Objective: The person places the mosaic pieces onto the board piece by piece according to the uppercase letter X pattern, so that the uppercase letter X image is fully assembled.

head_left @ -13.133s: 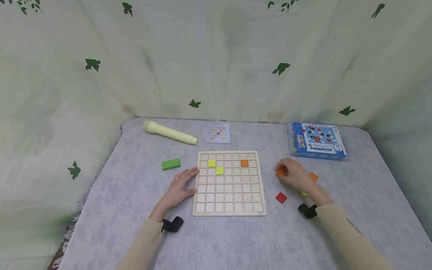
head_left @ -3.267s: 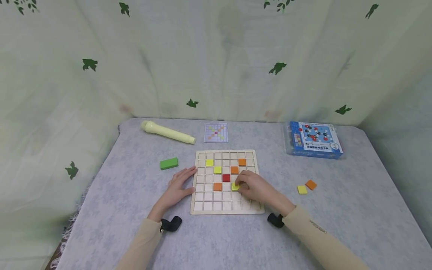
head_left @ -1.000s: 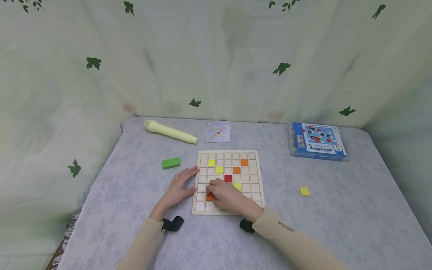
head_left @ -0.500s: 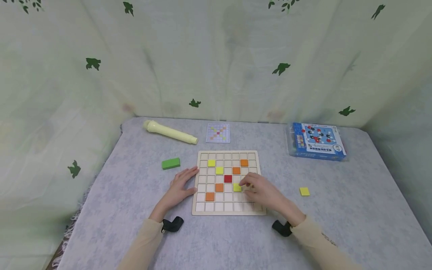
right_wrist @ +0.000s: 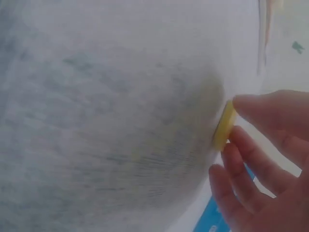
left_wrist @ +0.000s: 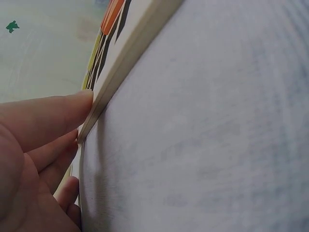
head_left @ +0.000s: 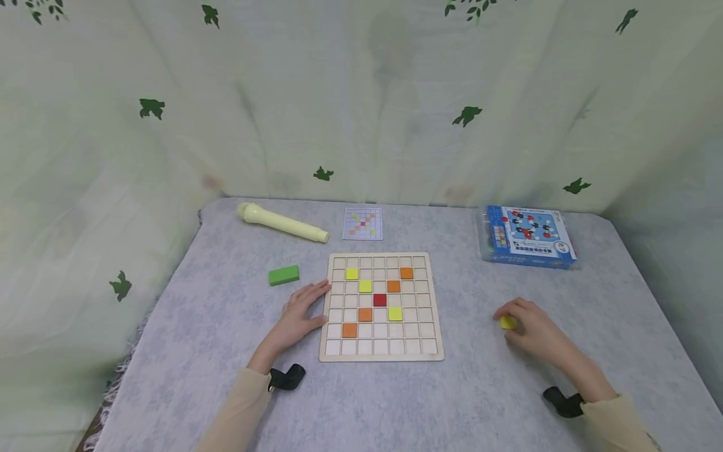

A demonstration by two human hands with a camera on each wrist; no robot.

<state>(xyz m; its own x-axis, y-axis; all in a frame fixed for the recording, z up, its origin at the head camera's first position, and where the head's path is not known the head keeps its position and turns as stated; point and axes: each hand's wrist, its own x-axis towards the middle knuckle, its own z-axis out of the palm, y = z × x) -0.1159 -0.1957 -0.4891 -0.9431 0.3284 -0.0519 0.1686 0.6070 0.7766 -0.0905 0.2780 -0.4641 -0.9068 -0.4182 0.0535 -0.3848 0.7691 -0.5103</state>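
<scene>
A yellow square tile (head_left: pixel 507 322) is between the thumb and fingertips of my right hand (head_left: pixel 533 333), on the table's right side. In the right wrist view the tile (right_wrist: pixel 225 125) shows edge-on, pinched between thumb and fingers. The left hand (head_left: pixel 296 317) touches the left edge of a wooden grid board (head_left: pixel 381 358) with fairly straight fingers. In the left wrist view its thumb (left_wrist: pixel 58 116) lies against the board's rim (left_wrist: pixel 120 72). Yellow tiles (head_left: pixel 365 286), orange tiles (head_left: pixel 349 330) and a red tile (head_left: pixel 380 300) sit in the board's squares, forming crossing diagonals.
A small card with a coloured grid pattern (head_left: pixel 363 224) lies behind the board. To the left are a green block (head_left: pixel 283 275) and a pale yellow microphone-shaped object (head_left: pixel 282 223). A blue box with molecule pictures (head_left: pixel 531 237) stands at the back right.
An orange tile was set in the board's lower left a second ago. My right hand has since moved right, off the board, and taken hold of the loose yellow tile. The left hand stays put.
</scene>
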